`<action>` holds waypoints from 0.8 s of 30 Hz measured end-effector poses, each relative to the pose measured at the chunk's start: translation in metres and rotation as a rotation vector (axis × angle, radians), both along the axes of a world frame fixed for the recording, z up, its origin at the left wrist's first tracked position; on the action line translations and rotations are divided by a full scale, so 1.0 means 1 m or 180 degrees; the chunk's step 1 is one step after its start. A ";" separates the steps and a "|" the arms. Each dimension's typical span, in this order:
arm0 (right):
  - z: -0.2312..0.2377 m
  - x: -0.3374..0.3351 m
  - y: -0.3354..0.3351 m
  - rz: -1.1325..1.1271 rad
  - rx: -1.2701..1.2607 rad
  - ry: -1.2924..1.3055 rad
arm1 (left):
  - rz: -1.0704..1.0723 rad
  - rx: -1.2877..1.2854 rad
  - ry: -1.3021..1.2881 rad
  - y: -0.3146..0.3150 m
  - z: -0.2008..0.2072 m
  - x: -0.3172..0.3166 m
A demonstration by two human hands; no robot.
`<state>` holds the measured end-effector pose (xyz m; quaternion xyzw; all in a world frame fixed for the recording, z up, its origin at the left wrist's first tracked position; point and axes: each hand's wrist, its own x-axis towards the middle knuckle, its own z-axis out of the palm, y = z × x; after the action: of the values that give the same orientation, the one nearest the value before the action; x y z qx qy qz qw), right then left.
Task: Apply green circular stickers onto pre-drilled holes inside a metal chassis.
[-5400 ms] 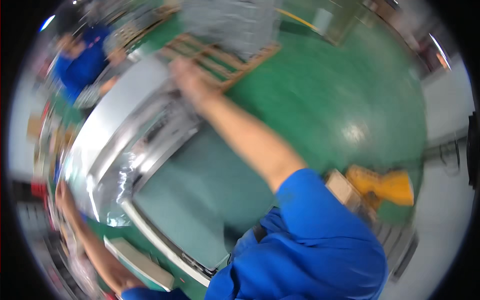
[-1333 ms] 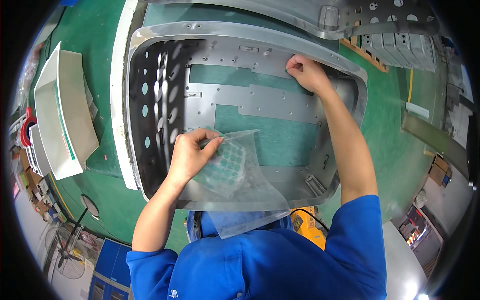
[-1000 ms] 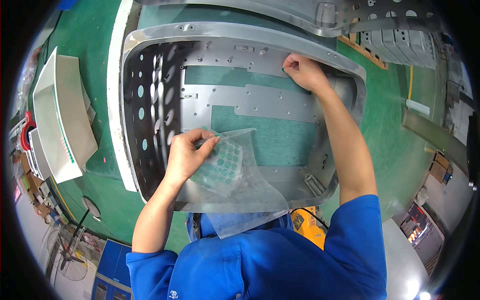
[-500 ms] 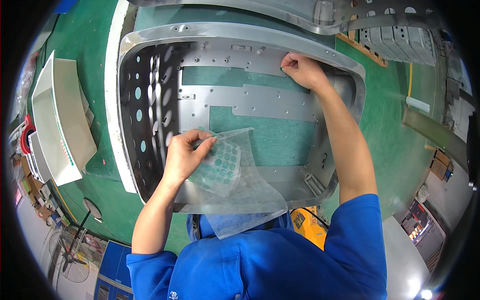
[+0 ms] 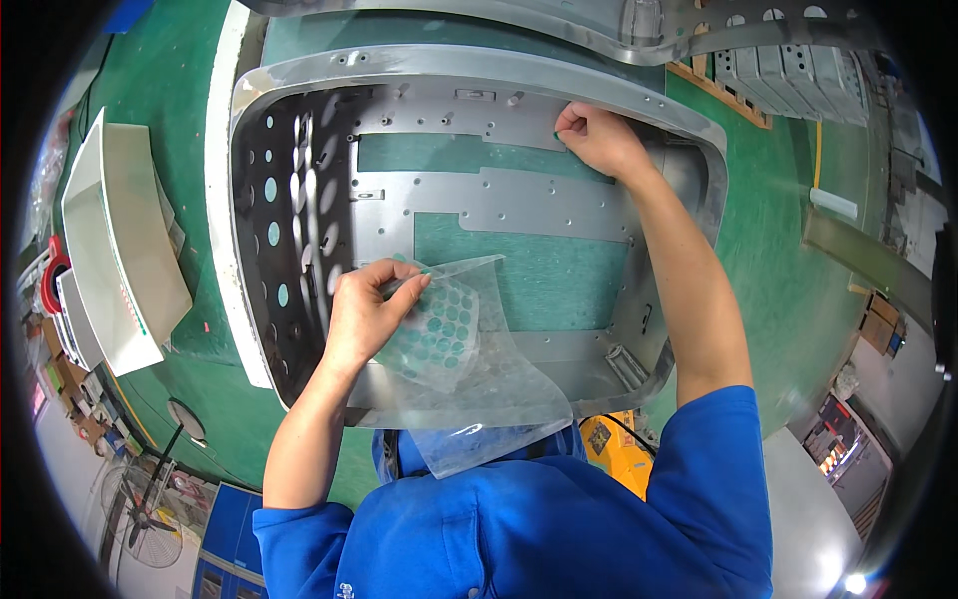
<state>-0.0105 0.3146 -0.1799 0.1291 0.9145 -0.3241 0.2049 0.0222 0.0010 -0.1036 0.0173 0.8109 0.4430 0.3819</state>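
Observation:
A large grey metal frame (image 5: 419,66) with a deep rim and rounded corners lies before me, crossed by perforated plates with cut-outs between them. Near its left front part, my left hand (image 5: 361,311) pinches a sheet of round green stickers (image 5: 447,334) between thumb and fingers. A clear plastic bag (image 5: 514,391) hangs with the sheet over the frame's front edge. At the far right inside the frame, my right hand (image 5: 602,142) has its fingertips pinched against the far plate (image 5: 439,105). A speck of green shows at those fingertips, seemingly a small green sticker, mostly hidden.
Beyond the frame stands another metal part (image 5: 559,25). To the left is a cream-coloured bin (image 5: 130,250). Several metal pieces (image 5: 788,85) sit at the far right above a wooden strip (image 5: 718,92). A yellow object (image 5: 614,459) is close by my body, below the frame.
The view has shifted slightly, so the frame appears a little further left. Both hands keep their grips, with the right hand still at the far plate.

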 end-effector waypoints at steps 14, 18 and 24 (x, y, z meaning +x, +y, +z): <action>-0.002 0.000 -0.002 -0.0042 0.0152 -0.0053 | 0.0003 0.0012 0.0012 0.001 0.000 0.000; 0.000 0.003 -0.005 -0.0027 0.0187 0.0058 | -0.0011 0.0034 0.0022 0.001 0.000 0.000; 0.010 0.030 -0.027 0.0419 0.1061 0.1104 | 0.0016 0.0081 0.0076 0.000 -0.001 0.001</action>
<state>0.0193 0.2875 -0.1700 0.0438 0.9833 -0.1720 0.0414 0.0236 0.0014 -0.1043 0.0254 0.8098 0.4540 0.3708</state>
